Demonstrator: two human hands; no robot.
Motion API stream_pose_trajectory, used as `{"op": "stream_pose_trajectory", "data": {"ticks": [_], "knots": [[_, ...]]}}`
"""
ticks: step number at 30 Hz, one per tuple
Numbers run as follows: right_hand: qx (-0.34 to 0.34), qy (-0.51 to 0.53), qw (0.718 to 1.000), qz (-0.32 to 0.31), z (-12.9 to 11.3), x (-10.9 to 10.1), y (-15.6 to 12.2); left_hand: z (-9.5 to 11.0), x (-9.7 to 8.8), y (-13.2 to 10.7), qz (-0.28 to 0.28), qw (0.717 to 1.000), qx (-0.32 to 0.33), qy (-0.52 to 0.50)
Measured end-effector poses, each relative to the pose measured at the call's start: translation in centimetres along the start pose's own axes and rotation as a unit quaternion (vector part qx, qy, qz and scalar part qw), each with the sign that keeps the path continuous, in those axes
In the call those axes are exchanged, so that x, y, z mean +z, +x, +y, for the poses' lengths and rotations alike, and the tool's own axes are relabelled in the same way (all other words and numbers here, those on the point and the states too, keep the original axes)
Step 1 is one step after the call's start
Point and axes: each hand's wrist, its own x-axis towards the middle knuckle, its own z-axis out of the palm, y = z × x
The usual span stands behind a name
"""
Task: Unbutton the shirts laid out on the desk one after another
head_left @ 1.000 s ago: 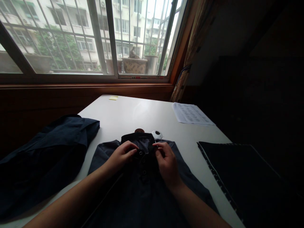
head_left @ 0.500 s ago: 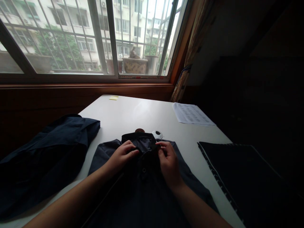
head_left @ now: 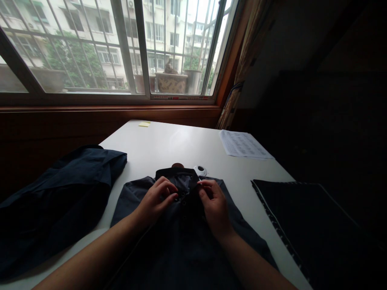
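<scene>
A dark navy shirt point(head_left: 181, 249) lies front up before me, its stand-up collar point(head_left: 175, 172) at the far end and small round fasteners running down the front opening. At the left side of the neck opening, my left hand point(head_left: 159, 197) is closed, thumb and curled fingertips at the edge of the cloth. Opposite it, my right hand point(head_left: 215, 205) pinches the right collar end between thumb and fingers. A small white bit shows at those fingertips, too small to name. Deep shadow hides much of the cloth under both hands.
Another dark garment point(head_left: 60, 193) lies bunched at the left. Folded dark cloth point(head_left: 305, 217) with a pale edge lies right. Beyond the collar sit a white round object point(head_left: 200, 170) and a brown one point(head_left: 177, 165). Printed sheets point(head_left: 244, 145) and yellow notes point(head_left: 144, 124) lie farther back on the white table point(head_left: 187, 141).
My left fingers have shifted slightly, and more of the fasteners by the neck opening shows beside them. My right hand keeps its pinch at the collar, nearly unmoved.
</scene>
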Motion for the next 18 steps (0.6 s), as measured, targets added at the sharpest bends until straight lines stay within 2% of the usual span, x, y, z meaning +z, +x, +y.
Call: {"op": "stream_pose_trajectory", "data": {"ticks": [3,7,12,14,18], "knots": [[-0.053,0.011,0.998,-0.044,-0.5,0.1,-0.2,0.1,0.3,0.2,-0.078,0.996,0.015,0.036],[-0.126,0.014,0.986,-0.107,-1.3,0.4,-0.6,-0.4,0.5,0.5,-0.099,0.995,0.013,0.012],[-0.158,-0.037,0.984,-0.077,-1.4,0.3,-1.0,-0.2,-0.2,0.8,-0.105,0.990,-0.082,-0.036],[-0.167,-0.056,0.979,-0.098,-1.4,0.2,-1.1,-0.1,-0.5,0.9,-0.106,0.986,-0.115,-0.054],[-0.159,-0.100,0.966,-0.179,-1.5,0.5,-1.2,-0.1,-0.8,0.9,-0.118,0.974,-0.169,-0.098]]}}
